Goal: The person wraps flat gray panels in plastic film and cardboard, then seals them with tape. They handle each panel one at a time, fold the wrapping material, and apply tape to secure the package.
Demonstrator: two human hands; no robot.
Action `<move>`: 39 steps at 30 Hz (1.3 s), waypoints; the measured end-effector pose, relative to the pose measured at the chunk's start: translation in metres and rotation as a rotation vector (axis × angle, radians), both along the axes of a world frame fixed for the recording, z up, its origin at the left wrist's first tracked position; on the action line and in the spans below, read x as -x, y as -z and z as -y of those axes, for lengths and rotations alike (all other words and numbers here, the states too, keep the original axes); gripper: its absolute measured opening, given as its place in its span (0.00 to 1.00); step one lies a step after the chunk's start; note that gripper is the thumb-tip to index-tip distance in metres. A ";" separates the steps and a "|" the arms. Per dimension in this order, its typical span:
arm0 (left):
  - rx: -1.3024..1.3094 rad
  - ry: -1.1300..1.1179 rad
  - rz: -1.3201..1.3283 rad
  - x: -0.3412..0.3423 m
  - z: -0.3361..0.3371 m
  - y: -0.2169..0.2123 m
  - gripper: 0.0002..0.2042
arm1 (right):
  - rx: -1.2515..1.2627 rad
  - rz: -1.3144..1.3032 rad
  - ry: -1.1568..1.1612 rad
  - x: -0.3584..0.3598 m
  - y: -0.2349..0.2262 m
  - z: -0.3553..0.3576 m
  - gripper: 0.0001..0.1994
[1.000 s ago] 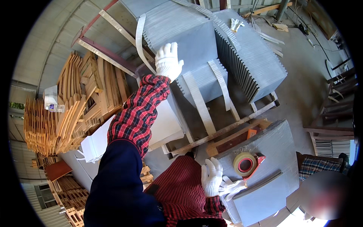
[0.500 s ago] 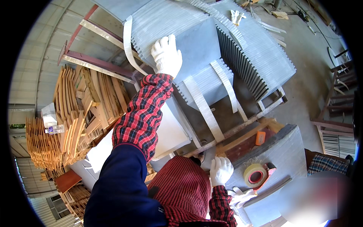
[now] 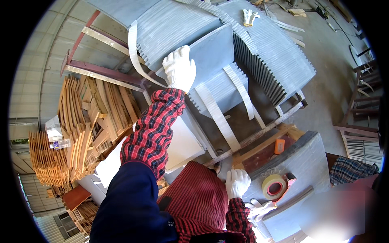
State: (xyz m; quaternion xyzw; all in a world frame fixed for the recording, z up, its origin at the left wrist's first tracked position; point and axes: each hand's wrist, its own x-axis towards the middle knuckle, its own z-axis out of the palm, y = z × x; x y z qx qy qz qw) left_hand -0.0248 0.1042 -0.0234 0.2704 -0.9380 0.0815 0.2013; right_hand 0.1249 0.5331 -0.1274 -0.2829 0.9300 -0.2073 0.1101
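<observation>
In a white glove, my left hand (image 3: 178, 68) is closed on the left edge of a flat grey panel (image 3: 214, 48). The panel tilts up from a row of upright grey panels (image 3: 221, 91) with notched edges, and a dark gap shows behind its upper edge. Pale strips (image 3: 218, 115) hang over this row. My right hand (image 3: 238, 183), also gloved, lies by the left edge of a grey-topped bench (image 3: 302, 162). Its fingers are curled, their tips hidden. Beside it on the bench are a roll of tape on a red dispenser (image 3: 274, 186) and a loose white glove (image 3: 259, 209).
More stacked grey panels (image 3: 279, 60) fill the metal frame (image 3: 271, 127), with a white glove (image 3: 250, 17) on top. Wooden pieces (image 3: 89, 121) are piled at left. An orange box-shaped item (image 3: 279, 146) sits beside the bench. At right a person's plaid sleeve (image 3: 350, 170) shows.
My left hand has curled from lying flat to closing on the panel's edge. The panel's upper edge has tipped up, opening a gap behind it. My right hand stays put.
</observation>
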 end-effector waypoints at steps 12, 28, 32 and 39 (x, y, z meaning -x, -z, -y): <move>-0.479 0.055 0.535 0.013 0.017 -0.032 0.22 | -0.025 -0.025 -0.025 0.003 -0.006 -0.001 0.05; -1.597 -0.140 0.154 -0.221 -0.095 -0.196 0.27 | 1.295 1.670 0.527 -0.006 -0.054 0.028 0.45; -1.439 -0.027 0.203 -0.263 -0.113 -0.175 0.30 | 1.057 1.182 0.955 -0.057 -0.132 0.006 0.38; -1.277 0.200 0.231 -0.280 -0.204 -0.124 0.26 | 1.005 0.686 1.178 -0.128 -0.134 -0.119 0.35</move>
